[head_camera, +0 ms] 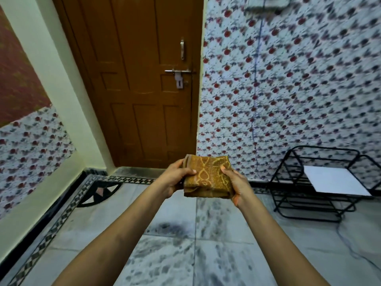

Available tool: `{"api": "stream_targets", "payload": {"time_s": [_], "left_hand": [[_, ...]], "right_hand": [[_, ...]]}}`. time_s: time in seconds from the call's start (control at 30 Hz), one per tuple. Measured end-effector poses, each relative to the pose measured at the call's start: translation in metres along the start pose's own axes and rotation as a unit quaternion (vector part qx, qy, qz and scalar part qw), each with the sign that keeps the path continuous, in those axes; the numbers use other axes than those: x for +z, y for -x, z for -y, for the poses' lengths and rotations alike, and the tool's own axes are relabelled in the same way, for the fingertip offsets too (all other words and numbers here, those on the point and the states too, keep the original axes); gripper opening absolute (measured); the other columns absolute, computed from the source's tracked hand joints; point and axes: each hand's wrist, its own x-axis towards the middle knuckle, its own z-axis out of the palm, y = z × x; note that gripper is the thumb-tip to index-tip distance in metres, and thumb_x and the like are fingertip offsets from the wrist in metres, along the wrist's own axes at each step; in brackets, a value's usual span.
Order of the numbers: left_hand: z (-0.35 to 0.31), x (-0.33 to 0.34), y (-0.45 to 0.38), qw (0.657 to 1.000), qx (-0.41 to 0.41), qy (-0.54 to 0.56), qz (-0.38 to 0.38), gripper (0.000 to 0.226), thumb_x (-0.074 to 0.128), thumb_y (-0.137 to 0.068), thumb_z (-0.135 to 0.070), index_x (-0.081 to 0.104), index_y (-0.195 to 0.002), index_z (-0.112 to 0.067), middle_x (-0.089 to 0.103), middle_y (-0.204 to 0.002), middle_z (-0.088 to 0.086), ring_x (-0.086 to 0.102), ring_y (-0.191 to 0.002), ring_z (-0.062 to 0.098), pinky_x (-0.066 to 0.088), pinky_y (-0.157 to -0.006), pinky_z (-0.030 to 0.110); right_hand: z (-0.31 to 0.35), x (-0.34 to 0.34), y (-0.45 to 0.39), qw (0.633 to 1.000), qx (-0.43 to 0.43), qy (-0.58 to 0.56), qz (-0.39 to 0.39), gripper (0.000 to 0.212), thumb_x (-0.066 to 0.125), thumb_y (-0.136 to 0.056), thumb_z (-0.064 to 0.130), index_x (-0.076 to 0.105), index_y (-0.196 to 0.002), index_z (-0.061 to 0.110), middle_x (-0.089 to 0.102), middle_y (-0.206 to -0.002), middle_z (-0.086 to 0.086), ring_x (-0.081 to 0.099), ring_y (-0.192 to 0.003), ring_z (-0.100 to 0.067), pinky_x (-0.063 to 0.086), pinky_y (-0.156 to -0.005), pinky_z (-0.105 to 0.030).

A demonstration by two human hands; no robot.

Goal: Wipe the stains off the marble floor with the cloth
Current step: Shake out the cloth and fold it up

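Both grips closed on folded cloth (207,176): left hand (175,179) one edge, right hand (237,186) the other, held up in air. Dark stains (169,227) on marble floor (92,230) below grips. Keep fold flat, lower it, press firm, overlapping strokes.

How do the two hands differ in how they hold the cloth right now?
The left hand grips the cloth from its left edge, thumb lying across the top face; the right hand holds the right edge, thumb near the upper corner. The left hand sits slightly higher. Both hold the folded cloth up, above the stained marble floor.
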Motion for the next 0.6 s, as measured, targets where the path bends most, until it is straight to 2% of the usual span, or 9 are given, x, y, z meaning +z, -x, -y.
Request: {"api": "stream_targets", "payload": {"time_s": [0.1, 0.17, 0.27, 0.37, 0.47, 0.53, 0.6], "left_hand": [[-0.011, 0.05, -0.023, 1.0, 0.017, -0.002, 0.008, 0.052, 0.061, -0.085, -0.004, 0.045, -0.132, -0.021, 0.059, -0.105, 0.004, 0.057, -0.105, 0.027, 0.05, -0.086, 0.04], [-0.017, 0.079, -0.043, 1.0, 0.02, -0.001, 0.018, 0.053, 0.061, -0.085, -0.003, 0.046, -0.133, -0.019, 0.06, -0.106, 0.006, 0.058, -0.102, 0.028, 0.051, -0.084, 0.039], [-0.025, 0.115, -0.073, 1.0, 0.015, 0.004, 0.028, 0.057, 0.062, -0.083, -0.001, 0.045, -0.135, -0.017, 0.06, -0.114, 0.012, 0.06, -0.101, 0.03, 0.053, -0.082, 0.041], [-0.031, 0.16, -0.115, 0.999, 0.008, -0.003, 0.037, 0.059, 0.064, -0.083, -0.003, 0.044, -0.137, -0.017, 0.058, -0.122, 0.015, 0.06, -0.104, 0.032, 0.053, -0.08, 0.04], [-0.038, 0.208, -0.155, 0.999, 0.014, -0.014, 0.05, 0.052, 0.063, -0.084, -0.004, 0.048, -0.131, -0.02, 0.061, -0.117, 0.013, 0.062, -0.098, 0.031, 0.054, -0.072, 0.038], [-0.045, 0.25, -0.184, 0.998, 0.01, -0.004, 0.063, 0.049, 0.062, -0.085, -0.002, 0.049, -0.127, -0.023, 0.063, -0.106, 0.009, 0.063, -0.091, 0.029, 0.054, -0.074, 0.04], [-0.05, 0.277, -0.2, 0.998, 0.009, 0.005, 0.067, 0.046, 0.061, -0.085, -0.002, 0.049, -0.123, -0.026, 0.064, -0.096, 0.006, 0.063, -0.083, 0.026, 0.053, -0.076, 0.04]], "right_hand": [[0.03, -0.041, -0.018, 1.0, -0.009, -0.007, -0.01, 0.026, 0.066, -0.086, 0.021, 0.06, -0.108, 0.011, 0.065, -0.093, -0.01, 0.062, -0.076, -0.025, 0.053, -0.065, -0.038], [0.046, -0.067, -0.034, 1.0, -0.013, -0.019, -0.017, 0.028, 0.067, -0.085, 0.022, 0.06, -0.109, 0.01, 0.065, -0.089, -0.008, 0.063, -0.077, -0.026, 0.054, -0.067, -0.04], [0.061, -0.098, -0.059, 0.999, -0.014, -0.029, -0.033, 0.035, 0.07, -0.082, 0.024, 0.062, -0.112, 0.007, 0.067, -0.099, -0.013, 0.065, -0.086, -0.029, 0.055, -0.078, -0.046], [0.082, -0.139, -0.09, 0.998, -0.019, -0.039, -0.048, 0.04, 0.071, -0.082, 0.024, 0.061, -0.117, 0.008, 0.067, -0.106, -0.014, 0.066, -0.091, -0.03, 0.055, -0.08, -0.045], [0.107, -0.178, -0.118, 0.997, -0.025, -0.043, -0.066, 0.036, 0.07, -0.083, 0.024, 0.06, -0.115, 0.009, 0.066, -0.108, -0.014, 0.065, -0.088, -0.028, 0.056, -0.069, -0.037], [0.131, -0.213, -0.141, 0.995, -0.035, -0.044, -0.077, 0.03, 0.067, -0.086, 0.021, 0.059, -0.113, 0.011, 0.065, -0.105, -0.012, 0.065, -0.08, -0.024, 0.056, -0.057, -0.03], [0.147, -0.235, -0.153, 0.995, -0.04, -0.044, -0.078, 0.025, 0.064, -0.088, 0.019, 0.059, -0.11, 0.011, 0.065, -0.098, -0.01, 0.064, -0.077, -0.021, 0.055, -0.055, -0.029]]}}
